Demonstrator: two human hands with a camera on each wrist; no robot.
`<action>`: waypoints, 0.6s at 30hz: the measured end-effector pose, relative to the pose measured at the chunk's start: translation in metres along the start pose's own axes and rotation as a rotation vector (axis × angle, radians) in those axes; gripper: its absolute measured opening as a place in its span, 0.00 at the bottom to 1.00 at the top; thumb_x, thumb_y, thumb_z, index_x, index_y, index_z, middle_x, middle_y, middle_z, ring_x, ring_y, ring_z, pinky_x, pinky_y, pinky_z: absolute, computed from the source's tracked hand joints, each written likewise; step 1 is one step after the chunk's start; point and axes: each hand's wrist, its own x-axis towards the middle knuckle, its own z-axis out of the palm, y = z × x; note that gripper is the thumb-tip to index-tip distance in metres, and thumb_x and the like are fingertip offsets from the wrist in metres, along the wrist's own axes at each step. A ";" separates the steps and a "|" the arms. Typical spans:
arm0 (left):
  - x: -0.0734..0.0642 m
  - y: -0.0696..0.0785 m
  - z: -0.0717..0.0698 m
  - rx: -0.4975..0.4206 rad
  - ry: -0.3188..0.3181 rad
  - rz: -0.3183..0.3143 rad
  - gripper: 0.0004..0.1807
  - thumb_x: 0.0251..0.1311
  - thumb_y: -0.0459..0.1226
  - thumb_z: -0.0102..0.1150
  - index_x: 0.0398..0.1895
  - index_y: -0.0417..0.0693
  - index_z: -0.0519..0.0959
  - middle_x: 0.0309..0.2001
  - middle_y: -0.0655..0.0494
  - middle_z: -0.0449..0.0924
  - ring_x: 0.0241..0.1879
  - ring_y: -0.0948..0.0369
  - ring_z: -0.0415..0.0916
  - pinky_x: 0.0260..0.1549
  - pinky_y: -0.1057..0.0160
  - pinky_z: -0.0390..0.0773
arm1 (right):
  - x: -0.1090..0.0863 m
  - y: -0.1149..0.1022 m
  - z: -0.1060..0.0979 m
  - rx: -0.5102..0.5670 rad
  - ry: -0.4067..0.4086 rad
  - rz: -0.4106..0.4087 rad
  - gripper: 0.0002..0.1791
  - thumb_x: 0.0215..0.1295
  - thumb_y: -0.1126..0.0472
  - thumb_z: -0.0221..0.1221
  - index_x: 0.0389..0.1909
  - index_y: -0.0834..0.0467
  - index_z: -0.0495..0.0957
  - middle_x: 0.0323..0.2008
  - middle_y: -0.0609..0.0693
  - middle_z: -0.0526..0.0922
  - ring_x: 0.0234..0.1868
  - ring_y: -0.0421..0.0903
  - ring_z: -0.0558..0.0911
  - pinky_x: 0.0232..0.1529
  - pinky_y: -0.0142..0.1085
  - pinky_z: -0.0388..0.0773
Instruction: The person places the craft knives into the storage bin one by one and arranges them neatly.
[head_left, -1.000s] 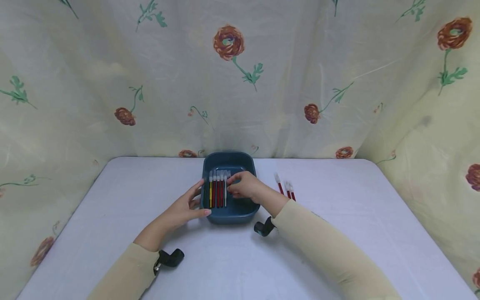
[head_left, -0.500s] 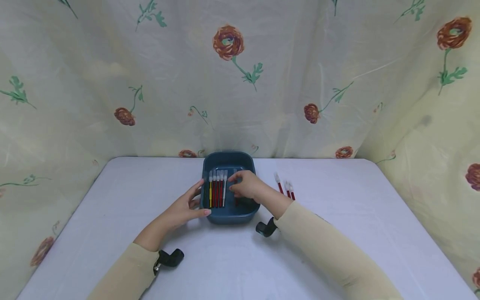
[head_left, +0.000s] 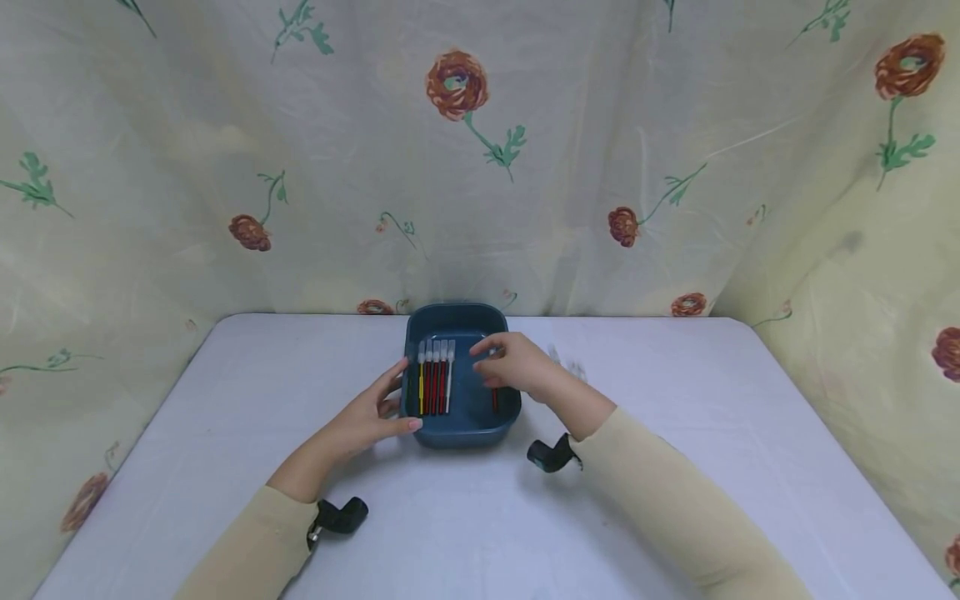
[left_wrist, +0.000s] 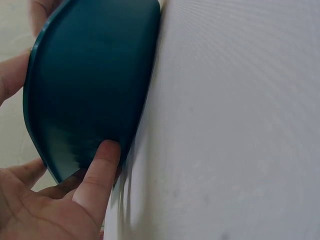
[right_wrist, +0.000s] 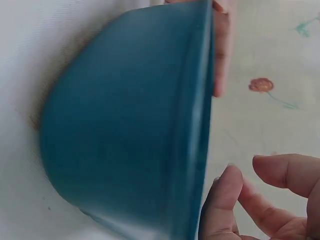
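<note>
A dark blue plastic tub (head_left: 465, 437) sits near the table's back edge. My left hand (head_left: 367, 421) grips its left side, fingers along the rim and thumb round the front corner; the left wrist view shows a fingertip (left_wrist: 107, 150) against the outer wall. Inside the tub stand side by side several slim capped sticks (head_left: 436, 383), yellow, red and white with clear tops. My right hand (head_left: 521, 367) is over the tub's right half, with a slim red stick (head_left: 495, 402) showing below its fingers. That stick's upper part is mostly covered by the hand.
Clear caps (head_left: 576, 369) of a few more sticks show on the table right of the tub, their shafts behind my right forearm. A white cloth covers the table (head_left: 300, 375). Flowered curtain (head_left: 337, 167) hangs behind it.
My right hand has moved right, away from the row of sticks, and the red stick has shifted right with it. My left hand and the tub have stayed put.
</note>
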 end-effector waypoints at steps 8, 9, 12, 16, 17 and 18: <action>0.000 0.001 0.001 0.008 0.012 0.000 0.57 0.57 0.41 0.74 0.82 0.64 0.45 0.79 0.40 0.45 0.74 0.36 0.50 0.67 0.39 0.61 | -0.017 -0.003 -0.017 -0.048 0.003 -0.039 0.18 0.72 0.62 0.58 0.60 0.61 0.76 0.51 0.63 0.80 0.51 0.60 0.84 0.51 0.44 0.82; 0.000 0.001 0.001 0.009 0.012 -0.001 0.57 0.57 0.41 0.74 0.82 0.64 0.45 0.79 0.40 0.45 0.74 0.36 0.50 0.67 0.39 0.61 | -0.019 -0.003 -0.019 -0.062 0.008 -0.037 0.18 0.72 0.61 0.58 0.60 0.61 0.77 0.51 0.62 0.80 0.50 0.59 0.84 0.51 0.44 0.82; 0.001 0.000 0.000 0.008 0.008 0.000 0.57 0.57 0.41 0.74 0.82 0.64 0.44 0.79 0.40 0.45 0.74 0.36 0.50 0.67 0.39 0.61 | -0.027 -0.002 -0.025 -0.110 0.020 -0.037 0.18 0.72 0.59 0.58 0.60 0.60 0.77 0.50 0.59 0.80 0.47 0.56 0.84 0.51 0.45 0.82; 0.000 -0.001 0.000 0.002 -0.001 0.006 0.57 0.58 0.41 0.73 0.82 0.63 0.44 0.79 0.40 0.44 0.74 0.36 0.49 0.67 0.39 0.61 | -0.037 0.002 -0.036 -0.155 0.034 -0.050 0.18 0.72 0.57 0.58 0.59 0.59 0.77 0.50 0.58 0.80 0.45 0.53 0.84 0.51 0.45 0.82; 0.000 -0.001 0.000 0.002 -0.001 0.007 0.56 0.58 0.41 0.73 0.82 0.63 0.44 0.79 0.39 0.44 0.74 0.36 0.49 0.67 0.39 0.60 | -0.039 0.004 -0.039 -0.156 0.035 -0.058 0.18 0.73 0.56 0.58 0.59 0.59 0.77 0.51 0.59 0.80 0.46 0.53 0.84 0.51 0.45 0.83; 0.000 -0.001 0.001 0.003 0.000 0.008 0.56 0.58 0.41 0.73 0.82 0.63 0.44 0.79 0.39 0.44 0.74 0.36 0.49 0.68 0.39 0.60 | -0.040 0.005 -0.042 -0.156 0.035 -0.068 0.18 0.73 0.57 0.58 0.59 0.60 0.77 0.51 0.59 0.80 0.47 0.53 0.83 0.50 0.44 0.83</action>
